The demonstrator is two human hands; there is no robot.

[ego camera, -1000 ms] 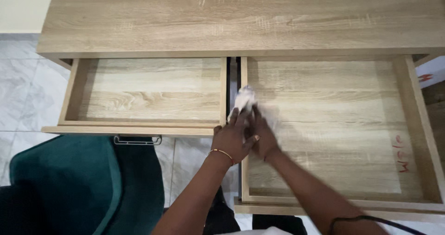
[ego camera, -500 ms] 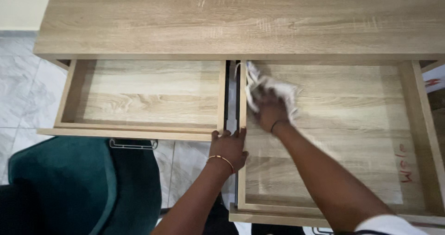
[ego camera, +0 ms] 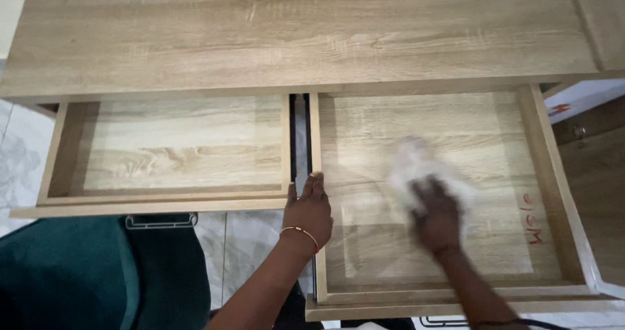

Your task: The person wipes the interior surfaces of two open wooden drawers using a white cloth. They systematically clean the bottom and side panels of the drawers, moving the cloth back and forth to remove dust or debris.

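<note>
Our right hand (ego camera: 437, 216) is pressing a white cloth (ego camera: 416, 174) on the right drawer (ego camera: 550, 193) floor; our left hand (ego camera: 310, 209) is gripping its left wall, beside the teal chair (ego camera: 71, 271).

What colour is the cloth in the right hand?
White. The cloth under the right hand is blurred by motion, but shows clearly enough in the head view.

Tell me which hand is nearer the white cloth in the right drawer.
Right. The right hand presses on the white cloth on the drawer floor; the left hand rests on that right drawer's left wall, apart from the cloth.
</note>
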